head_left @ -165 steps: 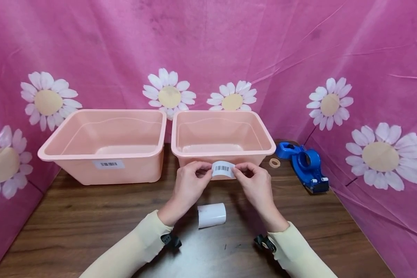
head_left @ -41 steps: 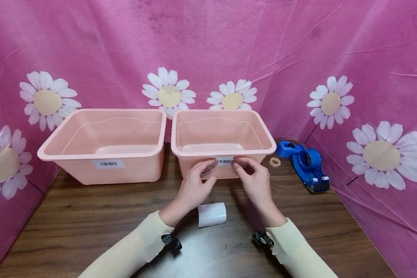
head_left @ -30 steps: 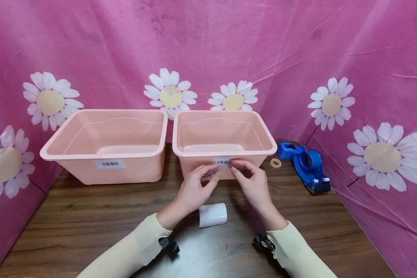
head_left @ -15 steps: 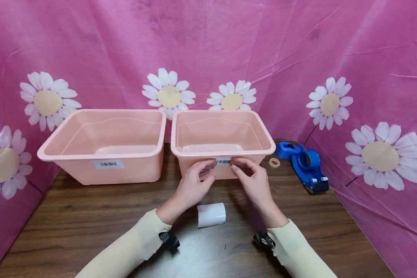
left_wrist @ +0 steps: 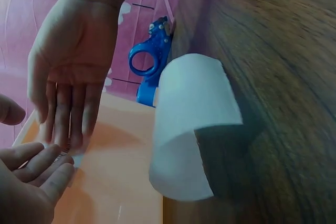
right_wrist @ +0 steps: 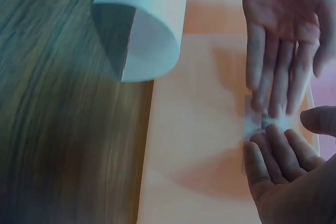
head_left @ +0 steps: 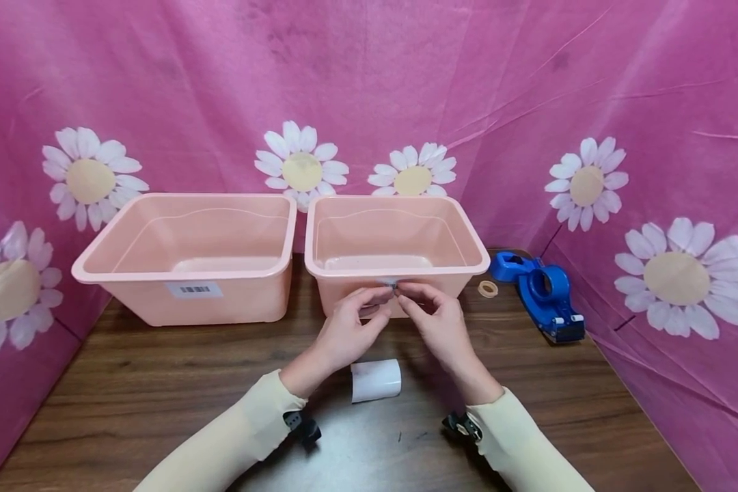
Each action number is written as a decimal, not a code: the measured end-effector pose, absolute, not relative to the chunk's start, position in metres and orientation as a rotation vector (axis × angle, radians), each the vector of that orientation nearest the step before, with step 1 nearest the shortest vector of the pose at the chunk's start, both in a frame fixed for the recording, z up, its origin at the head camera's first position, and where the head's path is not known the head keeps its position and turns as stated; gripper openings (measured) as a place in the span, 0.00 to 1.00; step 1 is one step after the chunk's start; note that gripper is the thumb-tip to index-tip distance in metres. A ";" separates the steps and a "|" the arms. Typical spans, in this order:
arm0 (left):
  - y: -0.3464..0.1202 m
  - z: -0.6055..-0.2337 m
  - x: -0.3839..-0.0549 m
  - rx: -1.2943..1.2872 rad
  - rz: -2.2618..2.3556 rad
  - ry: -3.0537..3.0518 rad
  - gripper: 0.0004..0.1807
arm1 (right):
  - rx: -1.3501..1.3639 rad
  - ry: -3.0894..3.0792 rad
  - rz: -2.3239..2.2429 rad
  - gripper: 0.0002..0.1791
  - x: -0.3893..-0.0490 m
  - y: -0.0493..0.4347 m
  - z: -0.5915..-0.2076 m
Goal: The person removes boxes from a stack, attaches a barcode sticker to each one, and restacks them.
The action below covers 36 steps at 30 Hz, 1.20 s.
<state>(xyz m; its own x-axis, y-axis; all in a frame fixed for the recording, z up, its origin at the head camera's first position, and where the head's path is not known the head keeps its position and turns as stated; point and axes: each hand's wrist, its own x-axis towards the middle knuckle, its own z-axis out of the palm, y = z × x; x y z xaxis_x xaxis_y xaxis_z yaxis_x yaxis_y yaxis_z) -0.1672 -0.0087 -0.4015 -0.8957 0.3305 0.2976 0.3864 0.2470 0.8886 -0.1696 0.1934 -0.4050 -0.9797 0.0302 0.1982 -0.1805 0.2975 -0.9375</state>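
Both hands are at the front wall of the right-hand pink bin (head_left: 452, 281), their fingertips nearly meeting over a white barcode label (right_wrist: 251, 114) on that wall. My left hand (head_left: 347, 329) lays its fingers on the label from the left, and they look nearly straight in the right wrist view. From the right, the fingers of my right hand (head_left: 441, 326) touch the label too. The thumbs stand away from it, and nothing is pinched. Most of the label is hidden behind the fingers. A curled piece of white label backing (head_left: 376, 380) lies on the table between the forearms.
The left-hand pink bin (head_left: 129, 294) carries a similar barcode label (head_left: 195, 290) on its front. Right of the bins are a small tan tape ring (head_left: 488, 290) and a blue tape dispenser (head_left: 544, 301) on the wooden table (head_left: 160, 396). A pink flowered cloth (head_left: 369, 82) hangs behind.
Earlier both hands pinched the curved label in front of the bin. Now it lies against the wall, and the fingertips have slid together toward its middle, covering the barcode.
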 end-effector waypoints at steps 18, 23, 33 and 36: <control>-0.019 -0.404 -0.172 -0.583 -1.779 -2.439 0.21 | -0.007 -2.366 1.742 0.15 -0.172 0.208 -0.400; -0.021 -0.405 -0.172 -0.584 -1.782 -2.439 0.21 | -0.036 -2.375 1.709 0.15 -0.170 0.213 -0.399; -0.028 -0.406 -0.170 -0.589 -1.779 -2.464 0.23 | -0.047 -2.372 1.698 0.15 -0.169 0.218 -0.401; -0.029 -0.406 -0.170 -0.597 -1.779 -2.467 0.24 | -0.041 -2.375 1.694 0.15 -0.169 0.218 -0.401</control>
